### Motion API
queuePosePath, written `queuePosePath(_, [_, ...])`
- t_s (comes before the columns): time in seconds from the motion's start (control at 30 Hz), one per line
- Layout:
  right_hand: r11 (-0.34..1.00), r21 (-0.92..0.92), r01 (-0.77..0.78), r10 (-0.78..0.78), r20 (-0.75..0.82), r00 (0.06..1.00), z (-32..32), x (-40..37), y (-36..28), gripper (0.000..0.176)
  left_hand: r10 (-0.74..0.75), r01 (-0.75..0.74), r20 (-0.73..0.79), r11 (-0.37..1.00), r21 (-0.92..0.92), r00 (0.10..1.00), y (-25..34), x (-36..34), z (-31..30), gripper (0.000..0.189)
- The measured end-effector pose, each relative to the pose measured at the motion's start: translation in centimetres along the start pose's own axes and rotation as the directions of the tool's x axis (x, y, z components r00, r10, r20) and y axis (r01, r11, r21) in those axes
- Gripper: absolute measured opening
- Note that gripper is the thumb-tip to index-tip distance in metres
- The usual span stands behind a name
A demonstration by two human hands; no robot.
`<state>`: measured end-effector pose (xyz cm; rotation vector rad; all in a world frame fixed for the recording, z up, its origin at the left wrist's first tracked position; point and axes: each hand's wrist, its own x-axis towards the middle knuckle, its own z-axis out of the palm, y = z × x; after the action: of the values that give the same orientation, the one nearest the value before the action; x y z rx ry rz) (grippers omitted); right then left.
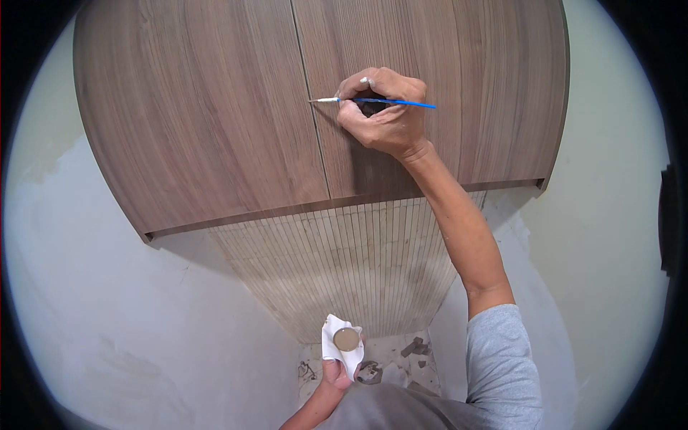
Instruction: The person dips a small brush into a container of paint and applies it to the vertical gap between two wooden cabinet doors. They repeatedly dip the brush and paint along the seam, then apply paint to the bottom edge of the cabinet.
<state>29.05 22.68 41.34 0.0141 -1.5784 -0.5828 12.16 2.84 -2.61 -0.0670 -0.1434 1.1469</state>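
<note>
My right hand (383, 111) pinches a thin blue paintbrush (408, 104) with a pale ferrule. The brush lies roughly level, its fine tip at the dark seam (320, 150) between two brown wood-grain cabinet doors (215, 107). Low in the view, close to my body, my left hand (337, 374) is closed round a white cloth or paper (330, 344) together with a small round container (346, 339) of brown-beige material. Most of the left fingers are hidden under the white sheet.
Below the cabinet's bottom edge is a wall of narrow vertical beige tiles (322, 251). Patchy plastered walls stand at the left (143, 322) and right (595, 215). Debris (416, 348) and scraps lie on the floor beneath.
</note>
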Motion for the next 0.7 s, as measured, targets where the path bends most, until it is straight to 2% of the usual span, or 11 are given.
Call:
queuePosePath(0.07, [1.0,-0.009,-0.013,0.013,0.026,1.0,-0.2,-0.1,-0.3,0.006,0.009,-0.009,-0.007,1.0,0.002,1.0,0.1,0.0,-0.2,0.048])
queuePosePath(0.17, [0.992,0.077,-0.098,0.095,0.044,0.995,-0.3,-0.1,-0.7,0.011,0.008,-0.008,0.013,1.0,0.007,1.0,-0.1,0.0,-0.1,0.048])
queuePosePath(0.27, [0.993,0.086,-0.081,0.082,-0.006,0.997,0.0,0.0,-0.5,0.011,0.016,-0.016,-0.013,1.0,0.006,1.0,0.1,-0.1,-0.5,0.048])
queuePosePath(0.37, [0.994,0.075,-0.073,0.081,-0.111,0.991,0.9,0.2,-0.8,0.003,0.043,-0.042,-0.045,0.999,0.014,0.998,0.1,0.0,-0.4,0.048])
queuePosePath(0.43, [0.997,0.058,-0.05,0.054,-0.076,0.996,0.9,0.1,-0.5,0.002,0.07,-0.068,-0.059,0.997,0.031,0.996,0.1,0.1,-0.5,0.048])
queuePosePath(0.57, [0.999,0.045,0.001,-0.001,-0.011,1.0,0.2,-0.1,-0.7,0.003,0.032,-0.033,0.014,0.998,0.055,0.999,-0.1,-0.1,0.0,0.048])
queuePosePath(0.67, [0.995,0.063,-0.078,0.071,0.11,0.991,-0.7,-0.7,-1.1,0.007,0.021,-0.022,0.021,0.998,0.051,1.0,0.1,0.0,-0.4,0.048])
queuePosePath(0.7, [0.993,0.073,-0.091,0.085,0.085,0.993,-0.6,-0.7,-1.1,0.007,0.031,-0.031,0.015,0.998,0.048,0.999,0.0,0.0,-0.2,0.048])
